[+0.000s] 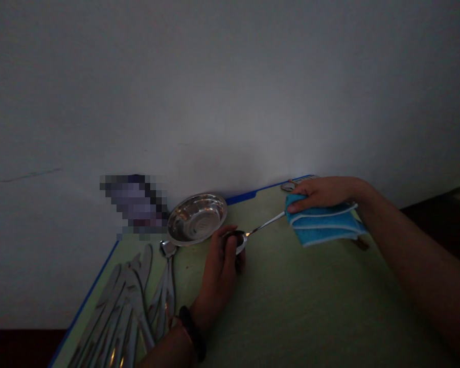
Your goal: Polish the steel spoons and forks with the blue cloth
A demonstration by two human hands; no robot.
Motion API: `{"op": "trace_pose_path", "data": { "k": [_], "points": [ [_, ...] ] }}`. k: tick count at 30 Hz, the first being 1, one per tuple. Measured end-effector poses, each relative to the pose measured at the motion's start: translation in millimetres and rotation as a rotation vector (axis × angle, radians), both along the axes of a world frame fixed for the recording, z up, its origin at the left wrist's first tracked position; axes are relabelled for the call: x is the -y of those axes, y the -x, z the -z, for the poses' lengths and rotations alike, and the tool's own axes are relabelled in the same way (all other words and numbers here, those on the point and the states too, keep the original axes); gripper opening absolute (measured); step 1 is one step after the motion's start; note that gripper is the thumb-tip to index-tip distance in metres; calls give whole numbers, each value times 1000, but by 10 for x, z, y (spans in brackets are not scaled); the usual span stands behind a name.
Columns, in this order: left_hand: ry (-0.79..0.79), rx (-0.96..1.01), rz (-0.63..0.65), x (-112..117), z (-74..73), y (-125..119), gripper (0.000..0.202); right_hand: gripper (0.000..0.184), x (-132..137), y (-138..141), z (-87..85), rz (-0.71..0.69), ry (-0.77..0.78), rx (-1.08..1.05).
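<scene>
My left hand (221, 271) grips the bowl end of a metal spoon (253, 232) just above the pale green table top (299, 306). The spoon's handle runs up and to the right into a folded blue cloth (322, 225). My right hand (322, 191) is closed over the top of that cloth, which wraps the handle's end. A dark band sits on my left wrist.
A round steel dish (197, 218) stands at the table's back edge, left of the spoon. Several knives (117, 317) and spoons (165, 286) lie in a pile at the front left. A blue strip (245, 195) edges the table by the white wall.
</scene>
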State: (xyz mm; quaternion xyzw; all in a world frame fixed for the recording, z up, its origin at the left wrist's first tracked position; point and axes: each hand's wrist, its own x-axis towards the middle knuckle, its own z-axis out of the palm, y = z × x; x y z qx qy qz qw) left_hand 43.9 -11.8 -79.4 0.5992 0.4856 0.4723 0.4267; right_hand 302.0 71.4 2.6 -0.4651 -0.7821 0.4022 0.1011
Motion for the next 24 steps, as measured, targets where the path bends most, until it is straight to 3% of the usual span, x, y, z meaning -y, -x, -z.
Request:
{"op": "trace_pose_path", "data": {
  "k": [5, 16, 20, 24],
  "points": [
    [-3, -163, 69, 10, 15, 5, 36, 38, 32, 115, -25, -108, -73, 220],
    [-99, -422, 150, -29, 19, 46, 28, 43, 171, 324, -151, -290, -97, 367],
    [-107, -456, 197, -3, 12, 37, 27, 44, 199, 466, -96, -382, -98, 372],
    [-152, -526, 320, 39, 22, 11, 32, 48, 221, 676, 42, -509, -93, 346]
  ]
}}
